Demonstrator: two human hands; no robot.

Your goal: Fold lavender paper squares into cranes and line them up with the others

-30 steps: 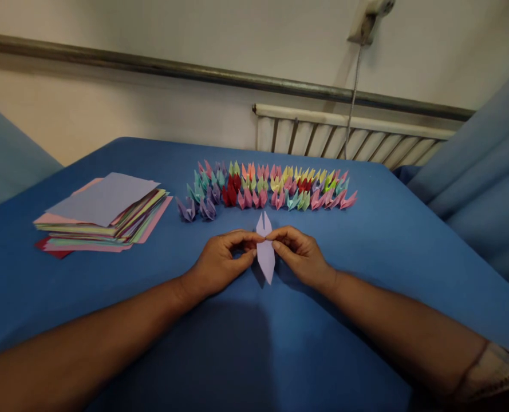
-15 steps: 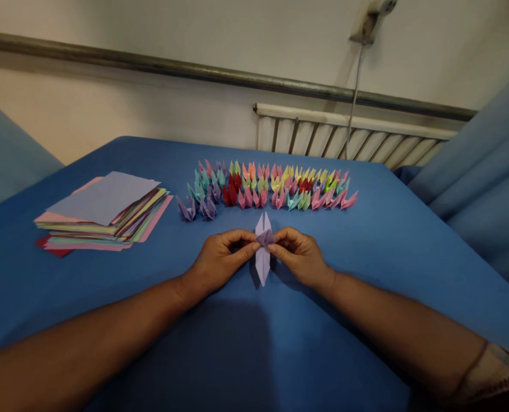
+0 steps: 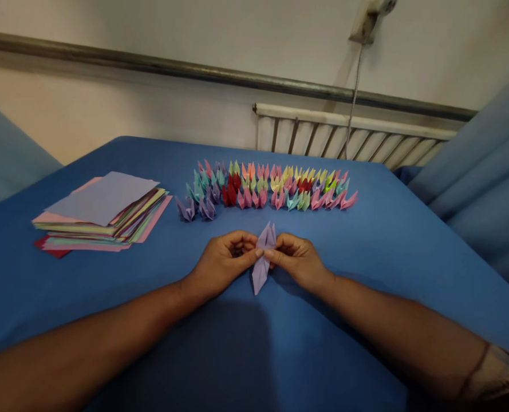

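Observation:
A narrow, pointed piece of folded lilac paper [image 3: 263, 260] is held just above the blue table [image 3: 366, 269], tilted a little to the right at its top. My left hand [image 3: 222, 263] pinches its left side with thumb and forefinger. My right hand [image 3: 299, 260] pinches its right side the same way. Both hands meet at the paper's middle. Beyond them stand rows of small folded paper cranes [image 3: 267, 186] in many colours.
A stack of flat coloured paper sheets [image 3: 103, 212], lilac on top, lies at the left of the table. A radiator [image 3: 344, 134] and a metal rail [image 3: 194, 71] run along the wall behind. Blue cloth-covered surfaces flank both sides.
The folded paper has dropped slightly and tilted, its top leaning right and its lower tip swinging left. Both hands stayed pinched at its middle and shifted a little toward me.

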